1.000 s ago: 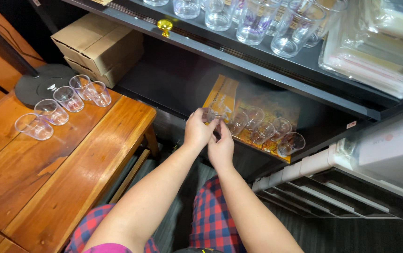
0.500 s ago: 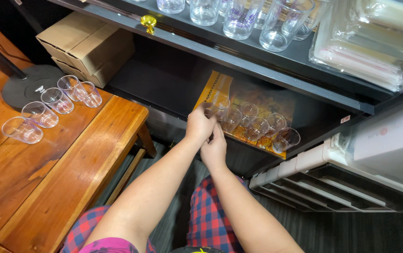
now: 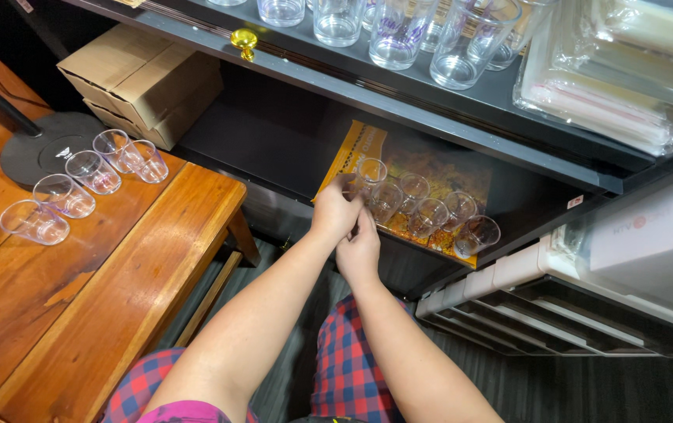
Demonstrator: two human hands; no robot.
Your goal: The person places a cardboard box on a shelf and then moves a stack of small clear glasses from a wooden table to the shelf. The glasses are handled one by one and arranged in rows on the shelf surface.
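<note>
Head view, looking down. Left hand (image 3: 335, 213) reaches into the lower shelf (image 3: 274, 141), fingers (image 3: 346, 188) curled and pinching the near rim of a small clear cup (image 3: 371, 174). That cup stands at the left end of a row of small cups (image 3: 430, 211) on an orange printed sheet (image 3: 438, 168) lying on the lower shelf, roughly at 12 o'clock from the hands. Right hand (image 3: 360, 249) sits just below the left, touching it, fingers pressed together and bent toward the left palm; cannot tell if it grips anything. Both forearms run up from 6 o'clock over red-blue checked shorts (image 3: 348, 368).

Wooden bench (image 3: 117, 266) at 9 o'clock carries five more clear cups (image 3: 90, 184), most lying tilted, in a curved line near its far edge. Black round stand base (image 3: 43, 149) just beside them at 10 o'clock. Cardboard boxes (image 3: 144, 78) at 11 o'clock, behind the bench. Upper shelf (image 3: 461, 117) at 12 to 1 o'clock holds tall clear glasses (image 3: 399, 31) and a stack of clear plastic bags (image 3: 610, 86). Small yellow knob (image 3: 244, 41) on the upper shelf edge. White ribbed unit (image 3: 555, 298) at 3 o'clock.
</note>
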